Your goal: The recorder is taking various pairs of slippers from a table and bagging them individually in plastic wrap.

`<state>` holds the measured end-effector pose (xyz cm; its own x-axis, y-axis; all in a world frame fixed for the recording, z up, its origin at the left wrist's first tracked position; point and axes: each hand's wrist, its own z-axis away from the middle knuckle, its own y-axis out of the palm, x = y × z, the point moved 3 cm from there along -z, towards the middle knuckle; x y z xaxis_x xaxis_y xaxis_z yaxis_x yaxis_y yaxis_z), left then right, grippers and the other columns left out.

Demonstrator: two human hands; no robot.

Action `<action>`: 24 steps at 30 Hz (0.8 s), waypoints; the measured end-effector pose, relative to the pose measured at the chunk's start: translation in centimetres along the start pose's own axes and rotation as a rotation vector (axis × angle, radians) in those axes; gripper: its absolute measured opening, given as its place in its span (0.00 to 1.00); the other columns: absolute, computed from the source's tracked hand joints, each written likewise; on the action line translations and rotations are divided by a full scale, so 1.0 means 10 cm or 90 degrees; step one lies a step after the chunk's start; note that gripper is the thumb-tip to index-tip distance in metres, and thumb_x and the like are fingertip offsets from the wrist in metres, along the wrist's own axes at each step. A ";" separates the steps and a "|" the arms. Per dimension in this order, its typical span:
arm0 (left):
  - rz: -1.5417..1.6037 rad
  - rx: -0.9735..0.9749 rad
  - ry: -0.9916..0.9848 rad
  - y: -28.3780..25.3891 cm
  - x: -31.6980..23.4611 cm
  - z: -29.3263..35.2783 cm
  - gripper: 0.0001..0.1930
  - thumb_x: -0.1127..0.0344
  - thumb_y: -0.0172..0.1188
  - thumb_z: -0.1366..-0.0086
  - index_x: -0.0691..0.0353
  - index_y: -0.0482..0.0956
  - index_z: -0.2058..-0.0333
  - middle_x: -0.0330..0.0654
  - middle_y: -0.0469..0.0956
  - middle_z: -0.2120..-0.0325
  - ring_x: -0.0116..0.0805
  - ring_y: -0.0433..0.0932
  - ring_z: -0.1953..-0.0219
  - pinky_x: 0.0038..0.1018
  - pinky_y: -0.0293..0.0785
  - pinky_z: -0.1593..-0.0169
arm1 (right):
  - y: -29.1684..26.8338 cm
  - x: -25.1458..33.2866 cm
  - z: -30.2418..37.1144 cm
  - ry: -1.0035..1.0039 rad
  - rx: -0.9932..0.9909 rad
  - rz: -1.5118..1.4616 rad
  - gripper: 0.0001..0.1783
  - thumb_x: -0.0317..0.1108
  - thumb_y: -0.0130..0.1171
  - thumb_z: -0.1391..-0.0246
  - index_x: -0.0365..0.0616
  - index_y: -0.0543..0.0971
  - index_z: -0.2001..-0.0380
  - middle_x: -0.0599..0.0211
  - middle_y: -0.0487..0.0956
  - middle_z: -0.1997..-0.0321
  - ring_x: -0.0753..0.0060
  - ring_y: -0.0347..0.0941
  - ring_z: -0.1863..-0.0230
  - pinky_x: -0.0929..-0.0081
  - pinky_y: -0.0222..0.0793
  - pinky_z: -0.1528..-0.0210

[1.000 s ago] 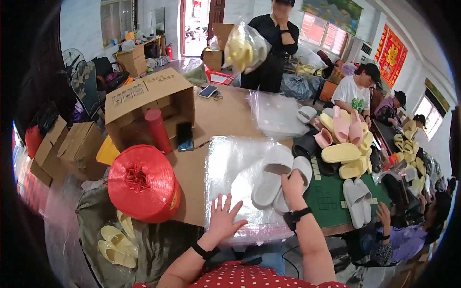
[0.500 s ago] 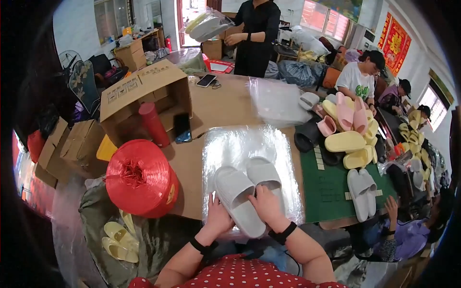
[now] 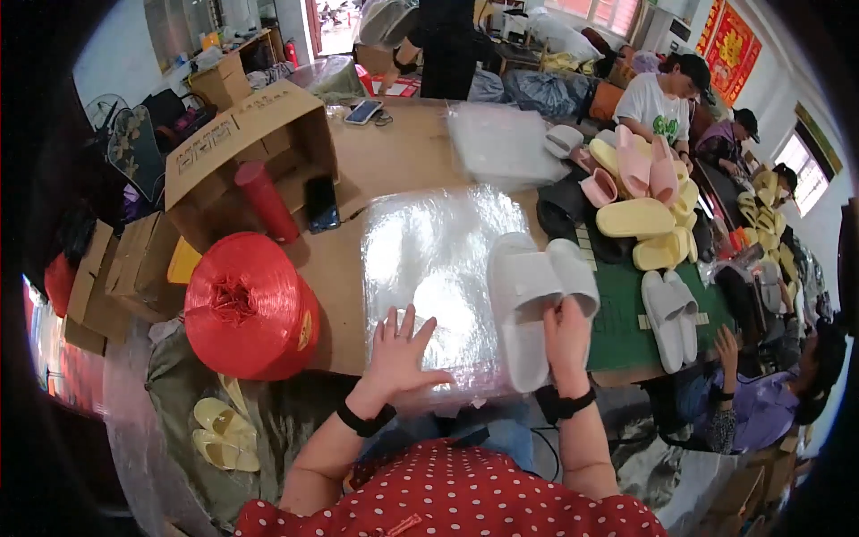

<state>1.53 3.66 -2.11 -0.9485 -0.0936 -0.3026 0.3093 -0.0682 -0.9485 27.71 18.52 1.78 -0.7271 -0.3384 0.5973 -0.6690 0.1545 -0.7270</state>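
Note:
A stack of clear plastic bags [image 3: 420,237] lies on the brown table top in front of me, shining in the light. My left hand [image 3: 395,358] rests on its near part with the fingers spread and nothing in them. At the stack's right edge, my right hand [image 3: 567,349] is closed on a pair of light grey slippers [image 3: 525,345], its fingers by the strap of the right one. The slippers stand side by side, toes away from me, partly over the bags and partly over the green mat [image 3: 617,345]. Some fingertips of my right hand are hidden.
Another grey pair [image 3: 664,313] lies on the mat, below a heap of yellow and pink slippers [image 3: 635,219]. To the left are a red twine roll [image 3: 250,309], an open carton [image 3: 246,134] and a phone [image 3: 322,204]. Co-workers sit at the right; one stands across the table.
My right hand has carried the grey slippers rightward, off the middle of the bags. My left hand has let go of them and spread out on the bags. The standing person has turned.

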 end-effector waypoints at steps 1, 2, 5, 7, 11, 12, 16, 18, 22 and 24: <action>-0.016 0.025 -0.001 -0.04 0.00 -0.02 0.55 0.21 0.58 0.51 0.49 0.59 0.30 0.62 0.47 0.29 0.71 0.40 0.28 0.60 0.44 0.31 | -0.16 -0.01 0.02 0.034 -0.015 -0.008 0.12 0.36 0.59 0.41 0.37 0.73 0.68 0.49 0.76 0.71 0.42 0.74 0.67 0.55 0.68 0.64; -0.013 0.037 0.000 -0.04 0.01 -0.07 0.55 0.21 0.58 0.51 0.49 0.59 0.30 0.62 0.47 0.29 0.71 0.40 0.28 0.60 0.44 0.31 | -0.31 -0.02 0.07 0.070 -0.028 -0.014 0.11 0.36 0.59 0.41 0.37 0.74 0.67 0.49 0.76 0.71 0.43 0.74 0.68 0.56 0.68 0.64; -0.043 -0.004 -0.020 -0.02 -0.03 -0.25 0.55 0.25 0.61 0.51 0.52 0.59 0.31 0.63 0.47 0.29 0.71 0.40 0.28 0.61 0.43 0.31 | -0.61 -0.17 0.19 0.063 -0.147 -0.079 0.12 0.35 0.56 0.37 0.35 0.73 0.65 0.49 0.77 0.71 0.47 0.73 0.69 0.62 0.69 0.63; -0.011 -0.062 -0.012 -0.12 -0.11 -0.31 0.51 0.29 0.63 0.49 0.54 0.62 0.32 0.63 0.47 0.29 0.70 0.41 0.28 0.61 0.41 0.31 | -0.77 -0.28 0.29 0.057 -0.193 -0.114 0.13 0.35 0.55 0.35 0.32 0.73 0.63 0.50 0.76 0.72 0.53 0.71 0.71 0.66 0.68 0.63; 0.041 -0.144 0.087 -0.17 -0.13 -0.33 0.44 0.39 0.66 0.44 0.57 0.65 0.34 0.62 0.54 0.31 0.66 0.48 0.29 0.55 0.48 0.30 | -0.89 -0.54 0.52 0.074 -0.235 -0.162 0.13 0.33 0.56 0.36 0.31 0.74 0.57 0.55 0.78 0.66 0.67 0.73 0.65 0.71 0.69 0.57; 0.041 -0.141 0.088 -0.14 -0.10 -0.32 0.44 0.39 0.66 0.44 0.57 0.65 0.34 0.62 0.54 0.31 0.66 0.48 0.29 0.55 0.48 0.30 | -0.91 -0.58 0.59 0.078 -0.235 -0.161 0.13 0.33 0.56 0.36 0.31 0.74 0.57 0.55 0.78 0.66 0.67 0.73 0.65 0.71 0.69 0.57; 0.059 -0.172 0.168 -0.04 -0.06 -0.33 0.33 0.50 0.66 0.42 0.59 0.73 0.41 0.59 0.70 0.40 0.64 0.65 0.37 0.44 0.63 0.34 | -0.88 -0.60 0.73 0.107 -0.142 -0.175 0.17 0.28 0.53 0.36 0.30 0.72 0.47 0.57 0.80 0.54 0.70 0.75 0.52 0.73 0.67 0.48; 0.092 -0.160 0.175 -0.04 -0.06 -0.35 0.26 0.54 0.66 0.42 0.59 0.77 0.46 0.55 0.74 0.44 0.60 0.69 0.40 0.42 0.66 0.37 | -0.82 -0.53 0.75 0.094 -0.166 -0.237 0.15 0.29 0.54 0.36 0.31 0.73 0.49 0.59 0.80 0.60 0.72 0.73 0.59 0.74 0.68 0.52; 0.126 -0.173 0.183 0.01 -0.15 -0.36 0.22 0.56 0.65 0.40 0.58 0.79 0.48 0.51 0.75 0.46 0.56 0.71 0.43 0.40 0.69 0.39 | -0.79 -0.37 0.75 0.079 -0.129 -0.266 0.18 0.26 0.54 0.38 0.30 0.72 0.46 0.57 0.81 0.53 0.73 0.74 0.51 0.74 0.67 0.47; 0.177 -0.168 0.143 0.00 -0.19 -0.37 0.23 0.54 0.64 0.39 0.57 0.79 0.47 0.50 0.75 0.45 0.53 0.71 0.42 0.40 0.68 0.38 | -0.77 -0.39 0.77 0.078 -0.118 -0.295 0.18 0.25 0.54 0.38 0.30 0.72 0.46 0.57 0.80 0.52 0.72 0.74 0.50 0.74 0.67 0.46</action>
<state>3.11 7.50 -1.90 -0.8325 0.1469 -0.5342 0.5537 0.1883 -0.8111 36.92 11.49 2.46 -0.3528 -0.3011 0.8859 -0.9334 0.1795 -0.3107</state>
